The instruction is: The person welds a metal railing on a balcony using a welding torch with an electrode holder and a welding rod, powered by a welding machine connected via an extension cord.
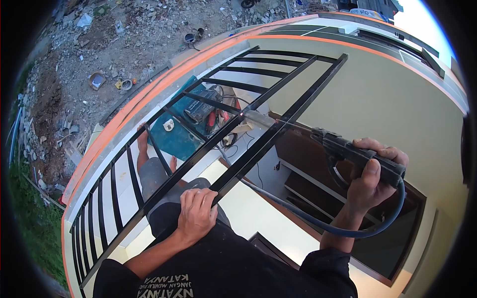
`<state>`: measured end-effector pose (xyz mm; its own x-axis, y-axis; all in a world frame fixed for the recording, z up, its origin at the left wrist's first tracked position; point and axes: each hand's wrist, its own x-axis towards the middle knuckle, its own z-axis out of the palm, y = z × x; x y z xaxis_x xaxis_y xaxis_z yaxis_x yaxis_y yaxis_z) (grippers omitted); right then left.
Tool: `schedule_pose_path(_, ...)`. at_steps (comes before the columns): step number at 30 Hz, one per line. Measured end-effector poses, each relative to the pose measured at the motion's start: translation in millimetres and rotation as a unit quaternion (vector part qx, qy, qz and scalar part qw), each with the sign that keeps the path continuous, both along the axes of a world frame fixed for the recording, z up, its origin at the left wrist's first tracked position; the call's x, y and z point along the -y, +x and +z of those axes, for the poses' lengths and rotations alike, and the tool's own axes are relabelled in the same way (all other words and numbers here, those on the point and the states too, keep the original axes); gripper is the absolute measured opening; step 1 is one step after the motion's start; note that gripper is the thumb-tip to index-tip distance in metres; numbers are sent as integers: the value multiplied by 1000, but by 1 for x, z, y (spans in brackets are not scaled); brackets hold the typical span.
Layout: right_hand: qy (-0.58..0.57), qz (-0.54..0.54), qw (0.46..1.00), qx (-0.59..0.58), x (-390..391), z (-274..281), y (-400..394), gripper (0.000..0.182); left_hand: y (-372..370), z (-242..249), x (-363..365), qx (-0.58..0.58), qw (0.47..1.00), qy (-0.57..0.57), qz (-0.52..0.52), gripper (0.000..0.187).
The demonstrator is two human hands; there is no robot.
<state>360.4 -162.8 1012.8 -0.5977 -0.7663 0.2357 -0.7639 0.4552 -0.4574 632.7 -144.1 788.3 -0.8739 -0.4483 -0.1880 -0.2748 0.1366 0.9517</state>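
My left hand [198, 214] is closed round the near end of a loose-looking black metal bar [253, 155], close to my body. My right hand [373, 171] grips a black welding electrode holder [337, 145], thumb on top. From its jaws a thin electrode [300, 128] points left across the bar. Small glowing spots show near the electrode's line, one at the bar and one on the rail of the black metal railing [181, 170]. The bar runs alongside that rail. A thick blue cable [397, 211] loops down from the holder's back end and under the bar.
Below the railing, a welding machine [198, 107], a red power tool [212, 119] and a white tape measure [168, 124] lie on a teal sheet [166, 143]. An orange-edged ledge [134, 107] borders rubble ground [134, 44] far below. Dark wood steps [310, 191] sit lower right.
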Motion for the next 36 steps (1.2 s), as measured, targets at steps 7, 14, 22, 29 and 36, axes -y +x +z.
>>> schedule_pose_path(7,-8,-6,999,30,1,-3,0,28,-1,0,1,-8,1000,-3,7,48)
schedule_pose_path(14,7,-4,1000,23,0,-3,-2,29,-1,0,1,-9,1000,-3,9,48)
schedule_pose_path(22,8,-4,1000,20,-1,-3,-2,29,-1,0,1,-4,1000,-1,6,47)
schedule_pose_path(29,-36,24,999,-7,-4,-6,-6,27,-1,0,0,-6,1000,-5,10,49)
schedule_pose_path(36,-28,50,998,-17,-9,-6,-9,24,0,-1,0,-3,1000,5,0,48)
